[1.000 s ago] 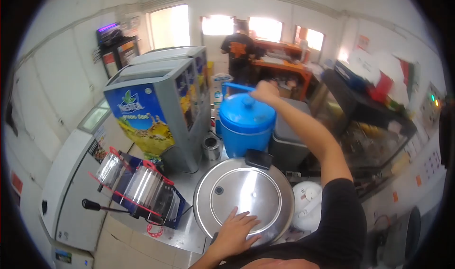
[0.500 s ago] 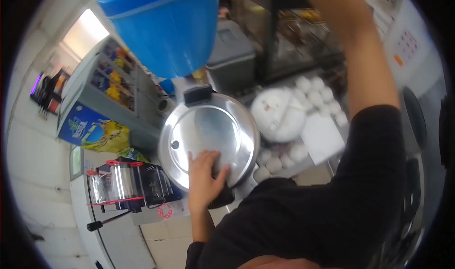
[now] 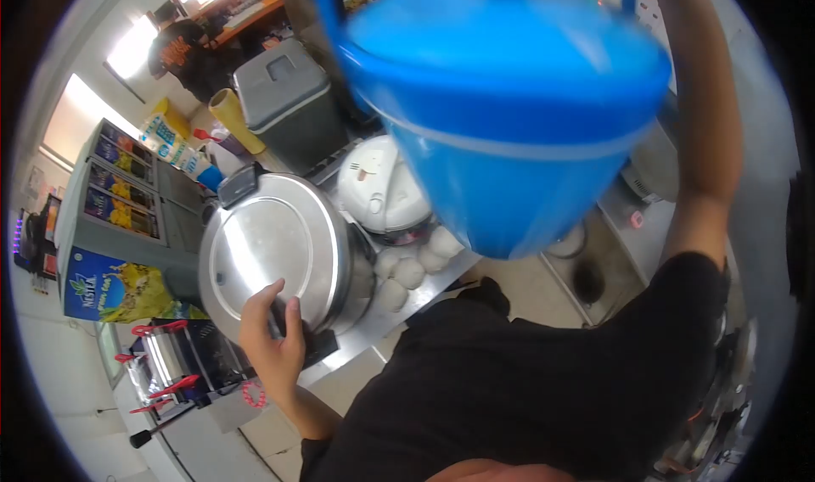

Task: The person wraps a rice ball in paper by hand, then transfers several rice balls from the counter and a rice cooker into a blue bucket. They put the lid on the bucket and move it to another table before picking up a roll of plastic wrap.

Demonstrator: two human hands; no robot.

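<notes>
My left hand [image 3: 276,338] has its fingers apart at the front edge of the shiny lid of a large round metal cooker [image 3: 263,227]. The cooker has a black handle [image 3: 241,185] at its back. A blue lidded bucket [image 3: 509,159] hangs in the air at the upper right, blurred by motion, its handle running out past the top edge. My right arm [image 3: 709,126] is raised beside the bucket. The fingers of my right hand lie beyond the frame, but the bucket moves with that arm. A small white rice cooker [image 3: 382,185] stands behind, partly covered by the bucket.
White round lumps [image 3: 407,271] sit on the counter beside the cookers. A grey cool box [image 3: 284,87] is behind. A lever-operated sealing machine [image 3: 165,355] and a drinks dispenser [image 3: 119,219] are at the left. A person [image 3: 182,53] in dark clothing is at the back.
The blue bucket has swung from behind the metal cooker to the right, nearer to me, with my right arm. My left hand stays by the cooker's lid while the view has shifted right.
</notes>
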